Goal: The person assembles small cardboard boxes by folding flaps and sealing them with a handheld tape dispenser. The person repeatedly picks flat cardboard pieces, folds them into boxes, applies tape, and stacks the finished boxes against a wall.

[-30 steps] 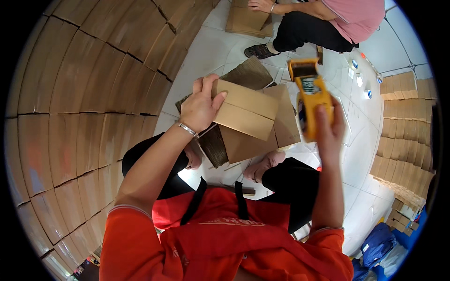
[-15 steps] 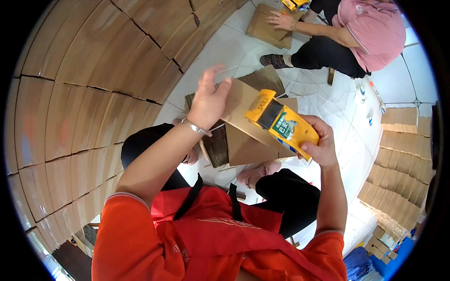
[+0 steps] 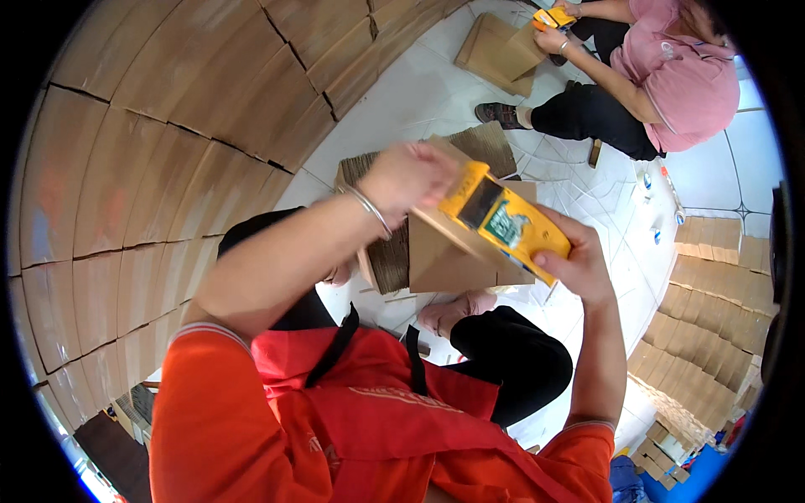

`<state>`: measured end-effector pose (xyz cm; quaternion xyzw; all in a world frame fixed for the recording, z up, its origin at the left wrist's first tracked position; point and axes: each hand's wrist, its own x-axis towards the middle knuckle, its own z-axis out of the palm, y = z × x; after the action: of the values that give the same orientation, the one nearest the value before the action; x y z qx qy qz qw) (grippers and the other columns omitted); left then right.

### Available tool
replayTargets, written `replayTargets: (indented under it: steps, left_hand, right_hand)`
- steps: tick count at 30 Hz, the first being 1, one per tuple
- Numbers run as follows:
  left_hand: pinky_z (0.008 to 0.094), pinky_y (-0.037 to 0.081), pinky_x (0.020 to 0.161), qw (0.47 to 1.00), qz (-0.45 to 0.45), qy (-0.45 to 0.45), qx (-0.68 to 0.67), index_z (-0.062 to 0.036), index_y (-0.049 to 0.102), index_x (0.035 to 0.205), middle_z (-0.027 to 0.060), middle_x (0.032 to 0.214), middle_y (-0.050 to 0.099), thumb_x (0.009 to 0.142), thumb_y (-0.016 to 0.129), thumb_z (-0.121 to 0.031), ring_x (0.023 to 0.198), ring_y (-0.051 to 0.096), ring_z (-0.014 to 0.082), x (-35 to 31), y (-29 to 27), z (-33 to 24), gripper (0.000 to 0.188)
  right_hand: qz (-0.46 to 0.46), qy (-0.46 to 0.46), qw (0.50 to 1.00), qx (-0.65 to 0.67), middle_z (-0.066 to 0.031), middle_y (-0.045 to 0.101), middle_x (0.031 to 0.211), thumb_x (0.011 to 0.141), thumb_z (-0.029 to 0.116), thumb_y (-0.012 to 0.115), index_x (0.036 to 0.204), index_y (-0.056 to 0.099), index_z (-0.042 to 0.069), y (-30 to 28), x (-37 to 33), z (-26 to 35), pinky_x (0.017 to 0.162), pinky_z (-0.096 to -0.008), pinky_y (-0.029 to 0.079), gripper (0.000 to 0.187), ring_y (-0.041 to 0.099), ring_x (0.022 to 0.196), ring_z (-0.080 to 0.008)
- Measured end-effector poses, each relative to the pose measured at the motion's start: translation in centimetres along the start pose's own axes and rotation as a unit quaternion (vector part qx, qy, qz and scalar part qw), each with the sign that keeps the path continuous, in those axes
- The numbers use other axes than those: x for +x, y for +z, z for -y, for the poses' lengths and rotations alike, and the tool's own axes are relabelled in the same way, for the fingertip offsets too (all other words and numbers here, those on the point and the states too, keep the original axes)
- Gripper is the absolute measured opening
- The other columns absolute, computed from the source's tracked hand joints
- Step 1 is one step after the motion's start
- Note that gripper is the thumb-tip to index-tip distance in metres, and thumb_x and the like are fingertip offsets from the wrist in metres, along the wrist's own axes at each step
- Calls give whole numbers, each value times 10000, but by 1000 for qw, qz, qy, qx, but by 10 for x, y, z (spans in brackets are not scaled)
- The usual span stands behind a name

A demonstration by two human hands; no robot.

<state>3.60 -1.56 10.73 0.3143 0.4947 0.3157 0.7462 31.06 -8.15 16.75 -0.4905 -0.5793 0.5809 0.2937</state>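
My right hand is closed around the rear of a yellow hand-held tool that looks like a tape dispenser, with a dark window and a green label. At its front end is my left hand, palm down and smeared by motion; whether the fingers touch the tool I cannot tell. A brown cardboard piece lies tilted under the tool and the left hand, its far part hidden. Below it is more flat cardboard, beside a stack of corrugated sheets.
Tall stacked cardboard walls the left side. More cardboard stacks stand at the right. Across the white tiled floor, a person in a pink shirt holds a similar yellow tool over flat cardboard.
My left hand has swung right and down from the cardboard's far left edge to the tool's front end. My right hand keeps its hold. The other person has lifted a yellow tool and some cardboard.
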Motion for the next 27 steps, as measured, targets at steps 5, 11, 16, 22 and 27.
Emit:
replayTargets:
  steps: [5, 11, 16, 22, 27]
  left_hand:
    - [200, 360, 441, 979, -142, 27, 145, 1, 669, 934, 38, 734, 637, 914, 614, -101, 597, 559, 60, 28, -74, -47, 118]
    - [371, 537, 814, 867, 1, -41, 496, -60, 683, 1079, 58, 994, 710, 876, 651, -101, 917, 663, 284, 102, -97, 48, 210]
    - [361, 505, 889, 800, 48, -10, 598, -51, 650, 1148, 115, 1073, 680, 844, 653, -94, 1006, 636, 279, 116, -83, 86, 307]
    - [350, 467, 977, 791, 112, 143, 584, -41, 611, 1231, 183, 1168, 643, 807, 656, -84, 1112, 603, 274, 110, -89, 101, 429]
    - [327, 329, 1115, 841, 309, 116, 429, -111, 227, 1523, 207, 1411, 446, 670, 769, -42, 1326, 428, 267, 82, -93, 26, 1013]
  right_hand:
    - [26, 27, 996, -85, -87, 691, 1036, 827, 231, 748, 1264, 611, -24, 35, 56, 37, 834, -270, 499, 525, 623, 925, -113]
    - [55, 59, 974, -210, -114, 702, 930, 856, 332, 693, 1201, 653, 12, 60, 96, 53, 780, -286, 511, 472, 653, 827, -147]
    - [23, 81, 985, -152, -117, 703, 943, 839, 330, 718, 1191, 655, 8, 59, 93, 44, 798, -292, 511, 480, 656, 844, -162]
    - [30, 84, 988, -129, -118, 681, 999, 803, 340, 767, 1184, 644, 14, 60, 93, 44, 826, -292, 501, 516, 637, 906, -159]
    - [53, 105, 985, -128, -49, 622, 1022, 833, 225, 759, 1189, 594, 4, 50, 92, 42, 825, -248, 483, 451, 578, 927, -91]
